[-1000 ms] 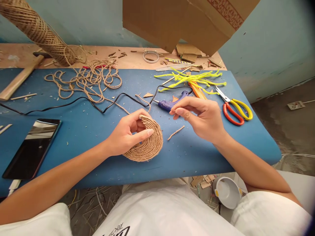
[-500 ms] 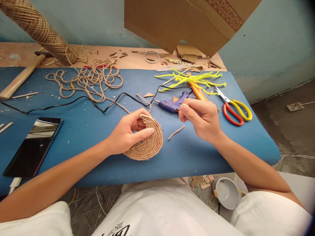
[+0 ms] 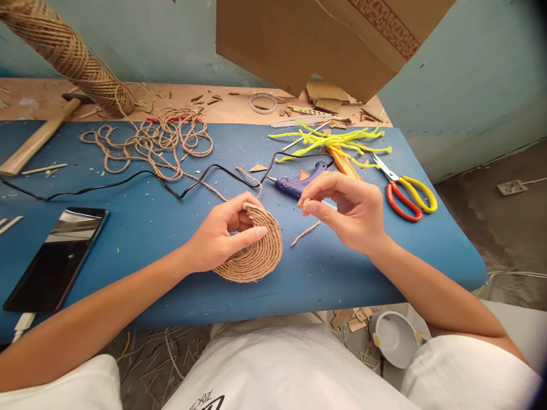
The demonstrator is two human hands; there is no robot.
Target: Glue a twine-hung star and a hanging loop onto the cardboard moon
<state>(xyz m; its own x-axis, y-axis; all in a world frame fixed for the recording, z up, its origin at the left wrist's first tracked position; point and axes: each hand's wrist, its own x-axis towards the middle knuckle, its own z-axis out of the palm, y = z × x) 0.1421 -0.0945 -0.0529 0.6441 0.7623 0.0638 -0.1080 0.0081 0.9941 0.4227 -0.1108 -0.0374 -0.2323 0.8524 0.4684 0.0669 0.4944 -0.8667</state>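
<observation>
My left hand [image 3: 217, 236] grips a flat coiled jute disc [image 3: 262, 256], tilted on edge on the blue mat [image 3: 141, 228], with the thumb across its face and the fingers behind it. The disc's loose rope end runs off toward a tangle of jute rope [image 3: 158, 139]. My right hand [image 3: 352, 210] hovers just right of the disc, thumb and fingertips pinched together. What is in the pinch is too small to make out. A blue glue gun [image 3: 294, 183] lies on the mat just beyond that hand, apart from it.
Red-and-yellow scissors [image 3: 408, 193] and yellow pipe cleaners [image 3: 337, 139] lie at the right. A phone [image 3: 55, 256] rests at the left, and the gun's black cord [image 3: 128, 179] crosses the mat. A jute spool [image 3: 68, 54] and a cardboard box [image 3: 325, 40] stand behind. A white bowl [image 3: 393, 339] sits on the floor.
My right hand closed down at the glue gun half a second ago, then lifted off it and moved slightly left with its fingertips pinched. My left hand and the disc stayed put.
</observation>
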